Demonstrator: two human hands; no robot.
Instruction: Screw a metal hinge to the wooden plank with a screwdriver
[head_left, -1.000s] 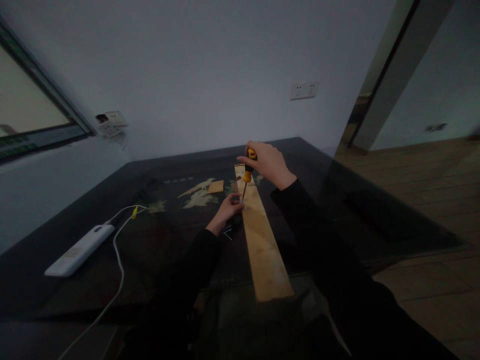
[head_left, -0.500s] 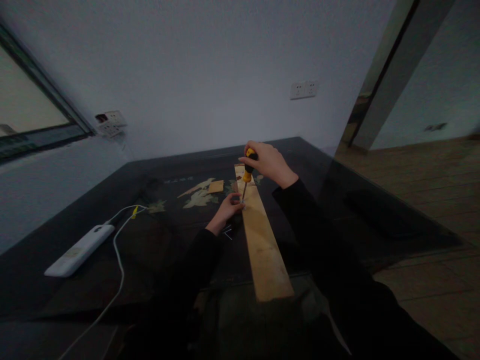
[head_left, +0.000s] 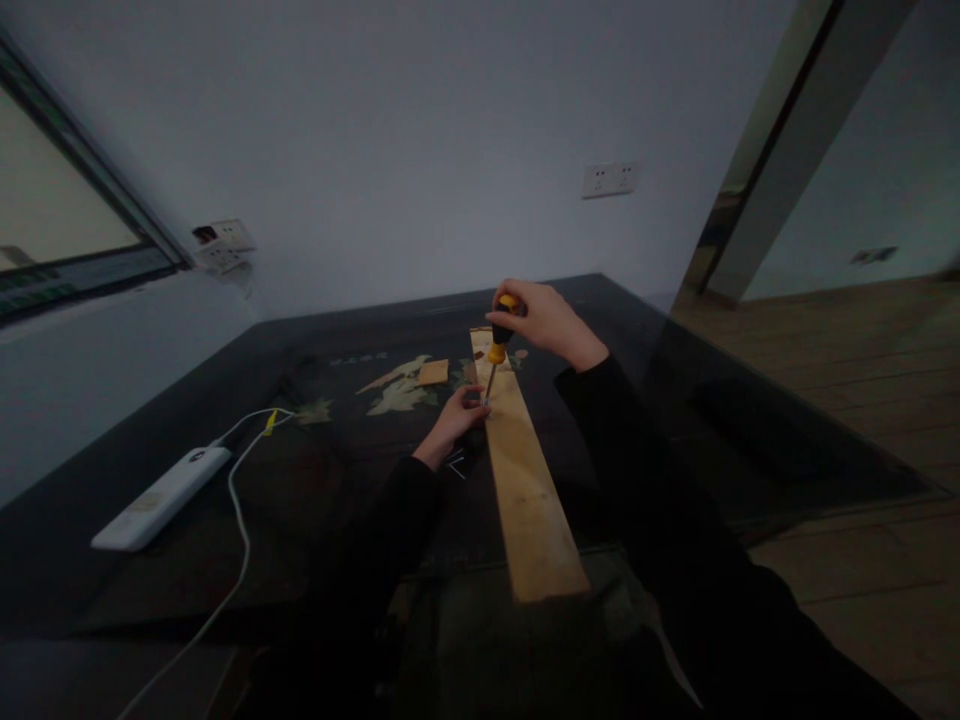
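Right hand [head_left: 551, 325] is wrapped around the handle of a yellow-and-black screwdriver [head_left: 496, 353], gripping it from above, with the shaft slanting down toward the board and the tip ending right by the other hand's fingers. Left hand [head_left: 456, 418] is narrow, thumb and fingers drawn in close at the left edge of that long wooden board [head_left: 531, 490]. Looks like something small and shiny is at the tip there, but it's too tiny and dark to say what, so I can't tell if the left fingers actually have hold of it. Board lies flat on the black table [head_left: 247, 370], running away from the person, near end poking out past the table's front edge. A few thin metal pieces [head_left: 456, 464] sit loose just below the left wrist, and a small wooden square [head_left: 433, 373] lies beyond the left hand, on the printed leaf pattern. Way over left is a white power strip [head_left: 161, 500], with a white cord [head_left: 238, 510] beside it and a little yellow tag [head_left: 270, 424] on the cord.
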